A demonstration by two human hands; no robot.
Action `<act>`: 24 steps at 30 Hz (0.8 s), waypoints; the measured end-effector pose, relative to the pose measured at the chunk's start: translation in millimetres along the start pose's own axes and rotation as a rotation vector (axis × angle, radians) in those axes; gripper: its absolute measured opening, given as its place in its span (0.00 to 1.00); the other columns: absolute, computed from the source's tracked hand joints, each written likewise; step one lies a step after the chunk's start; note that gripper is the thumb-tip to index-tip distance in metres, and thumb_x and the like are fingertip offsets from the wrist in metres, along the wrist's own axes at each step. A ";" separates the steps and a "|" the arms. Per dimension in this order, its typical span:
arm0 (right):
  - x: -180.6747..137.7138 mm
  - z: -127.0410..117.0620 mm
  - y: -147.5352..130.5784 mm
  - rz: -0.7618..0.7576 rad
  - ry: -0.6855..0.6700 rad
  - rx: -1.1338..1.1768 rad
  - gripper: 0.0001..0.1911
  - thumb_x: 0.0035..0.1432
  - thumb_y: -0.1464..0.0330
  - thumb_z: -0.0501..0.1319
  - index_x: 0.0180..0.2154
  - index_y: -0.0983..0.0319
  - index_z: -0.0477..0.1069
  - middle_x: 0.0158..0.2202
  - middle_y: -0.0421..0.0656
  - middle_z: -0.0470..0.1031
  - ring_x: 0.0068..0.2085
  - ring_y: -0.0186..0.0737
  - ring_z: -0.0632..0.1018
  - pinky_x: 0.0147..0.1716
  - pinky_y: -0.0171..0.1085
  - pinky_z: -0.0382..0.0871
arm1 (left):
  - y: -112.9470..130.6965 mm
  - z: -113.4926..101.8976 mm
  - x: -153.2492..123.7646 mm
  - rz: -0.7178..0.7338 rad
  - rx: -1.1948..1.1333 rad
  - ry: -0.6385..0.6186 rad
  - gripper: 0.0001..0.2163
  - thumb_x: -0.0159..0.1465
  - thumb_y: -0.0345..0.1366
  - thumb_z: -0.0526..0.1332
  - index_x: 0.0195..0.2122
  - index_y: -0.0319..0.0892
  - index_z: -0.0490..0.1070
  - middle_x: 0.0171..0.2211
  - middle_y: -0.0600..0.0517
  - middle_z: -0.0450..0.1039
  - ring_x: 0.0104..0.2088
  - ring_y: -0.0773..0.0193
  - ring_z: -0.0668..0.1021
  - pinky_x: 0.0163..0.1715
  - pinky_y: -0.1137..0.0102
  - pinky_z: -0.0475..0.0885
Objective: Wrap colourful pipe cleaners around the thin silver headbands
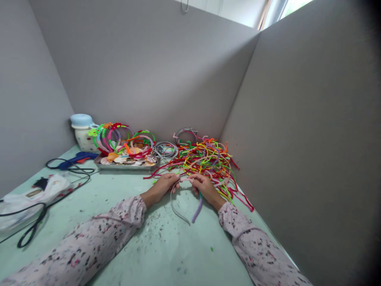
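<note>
Between my two hands a thin headband [177, 212] hangs with its ends pointing down toward me. Its left leg is bare grey, while the right leg is wrapped in purple pipe cleaner [197, 210] with a bit of teal above. Pale pink pipe cleaner [186, 179] covers part of the top, between my fingertips. My left hand [164, 186] pinches the band at the upper left. Closed round the upper right of it is my right hand [206, 188], its fingers hiding part of the wrap.
Behind my hands lies a heap of coloured pipe cleaners [205, 159], beside a bundle of bare headbands [166, 150]. A metal tray [127, 167] holds shells and wrapped headbands [114, 137]. Leftward are a blue glue gun [77, 159], a lidded jar [83, 133], a black cord [44, 210] and a plastic bag [56, 184].
</note>
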State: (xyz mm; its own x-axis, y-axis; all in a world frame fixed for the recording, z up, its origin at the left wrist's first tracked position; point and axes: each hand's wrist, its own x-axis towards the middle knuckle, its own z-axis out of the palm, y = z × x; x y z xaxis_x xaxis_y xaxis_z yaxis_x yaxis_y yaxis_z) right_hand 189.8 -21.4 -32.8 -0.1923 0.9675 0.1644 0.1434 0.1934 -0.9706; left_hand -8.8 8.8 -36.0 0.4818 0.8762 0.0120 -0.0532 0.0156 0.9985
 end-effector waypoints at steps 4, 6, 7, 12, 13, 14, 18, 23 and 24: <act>-1.1 -0.3 0.9 0.019 -0.002 -0.011 0.13 0.55 0.62 0.59 0.38 0.64 0.72 0.17 0.33 0.65 0.17 0.29 0.64 0.18 0.30 0.57 | -0.4 0.1 1.3 0.008 0.002 0.024 0.16 0.60 0.48 0.59 0.31 0.38 0.70 0.23 0.54 0.71 0.19 0.70 0.68 0.20 0.74 0.59; -1.0 -0.2 1.3 0.021 -0.007 -0.020 0.13 0.55 0.62 0.59 0.38 0.64 0.72 0.17 0.33 0.64 0.17 0.29 0.64 0.17 0.30 0.56 | 2.0 1.4 -0.3 0.022 0.018 0.029 0.15 0.59 0.48 0.60 0.30 0.38 0.70 0.22 0.54 0.70 0.19 0.71 0.68 0.21 0.74 0.59; -0.8 0.1 1.6 0.020 -0.013 -0.024 0.13 0.55 0.62 0.59 0.38 0.64 0.72 0.17 0.33 0.64 0.16 0.29 0.64 0.17 0.30 0.56 | 3.4 2.2 -1.4 0.036 0.039 0.028 0.15 0.59 0.47 0.60 0.29 0.38 0.70 0.21 0.55 0.69 0.19 0.71 0.67 0.21 0.74 0.59; 0.3 2.5 5.3 -0.018 -0.060 -0.054 0.12 0.56 0.62 0.59 0.38 0.63 0.72 0.16 0.32 0.63 0.16 0.29 0.63 0.17 0.30 0.56 | 4.1 6.4 -2.5 0.050 0.160 0.024 0.13 0.57 0.45 0.62 0.29 0.38 0.71 0.20 0.55 0.68 0.19 0.70 0.68 0.20 0.74 0.60; 0.5 2.9 6.4 -0.023 -0.071 -0.062 0.12 0.56 0.62 0.59 0.38 0.63 0.72 0.15 0.32 0.63 0.16 0.29 0.63 0.17 0.30 0.56 | 2.6 6.9 -1.5 0.035 0.161 0.025 0.12 0.56 0.43 0.62 0.29 0.38 0.71 0.20 0.55 0.68 0.18 0.71 0.67 0.19 0.74 0.59; 0.5 3.2 7.6 -0.023 -0.082 -0.068 0.12 0.57 0.62 0.59 0.38 0.63 0.72 0.16 0.32 0.63 0.16 0.29 0.63 0.17 0.30 0.57 | 1.0 7.2 -0.3 0.022 0.158 0.026 0.11 0.55 0.42 0.63 0.28 0.38 0.71 0.19 0.55 0.68 0.18 0.71 0.67 0.19 0.74 0.59; -0.1 3.6 11.4 -0.020 -0.108 -0.066 0.12 0.57 0.63 0.58 0.39 0.63 0.72 0.16 0.33 0.64 0.17 0.29 0.64 0.17 0.29 0.57 | -2.7 8.7 2.7 -0.007 0.135 0.032 0.09 0.53 0.40 0.62 0.27 0.37 0.70 0.19 0.55 0.68 0.17 0.71 0.66 0.18 0.74 0.59; -0.9 2.8 11.7 -0.025 -0.105 -0.063 0.11 0.57 0.63 0.58 0.39 0.62 0.73 0.16 0.33 0.64 0.17 0.29 0.64 0.17 0.29 0.57 | 0.4 10.6 0.0 -0.011 0.143 0.045 0.10 0.53 0.41 0.63 0.26 0.38 0.70 0.19 0.55 0.68 0.17 0.71 0.66 0.17 0.74 0.58; -0.9 2.4 11.4 -0.016 -0.096 -0.054 0.11 0.57 0.63 0.58 0.38 0.62 0.72 0.16 0.33 0.64 0.17 0.29 0.64 0.17 0.29 0.57 | 1.0 10.4 -0.7 -0.006 0.148 0.039 0.11 0.54 0.42 0.63 0.26 0.38 0.70 0.19 0.55 0.69 0.17 0.71 0.67 0.18 0.74 0.58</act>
State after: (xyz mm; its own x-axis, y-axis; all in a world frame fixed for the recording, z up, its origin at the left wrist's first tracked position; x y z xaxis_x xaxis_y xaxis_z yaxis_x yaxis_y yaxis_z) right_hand 189.2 -20.5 -44.5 -0.2865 0.9446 0.1599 0.1913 0.2199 -0.9566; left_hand -0.1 3.2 -34.4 0.4472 0.8944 0.0070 0.0803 -0.0480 0.9956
